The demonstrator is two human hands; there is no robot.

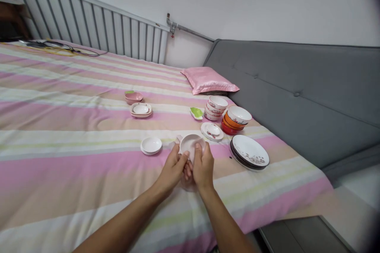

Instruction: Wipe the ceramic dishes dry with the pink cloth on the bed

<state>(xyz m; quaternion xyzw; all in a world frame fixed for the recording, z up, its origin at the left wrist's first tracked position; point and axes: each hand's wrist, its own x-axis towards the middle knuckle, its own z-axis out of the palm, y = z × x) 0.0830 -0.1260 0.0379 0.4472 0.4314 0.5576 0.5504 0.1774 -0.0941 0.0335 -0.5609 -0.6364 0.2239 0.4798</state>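
Both my hands are closed around a small white bowl (187, 141), held tilted above the bed. My left hand (173, 165) grips its left side, thumb at the near rim. My right hand (203, 165) holds the right side, its thumb reaching over the inside. Some pale, thin material, blurred, shows beside the bowl and below my fingers; I cannot make out what it is. Left of my hands lie small white dishes (151, 145), stacked. Just beyond my right hand is a stack of white saucers (211, 131) with a small dish on top.
Dinner plates (249, 150), orange and red bowls (233, 120), patterned white bowls (216, 106) and a green leaf-shaped dish (196, 113) stand at right. Oval dishes (141, 110) and pink bowls (133, 97) sit farther left. Behind are a pink pillow (208, 79) and grey headboard (297, 87).
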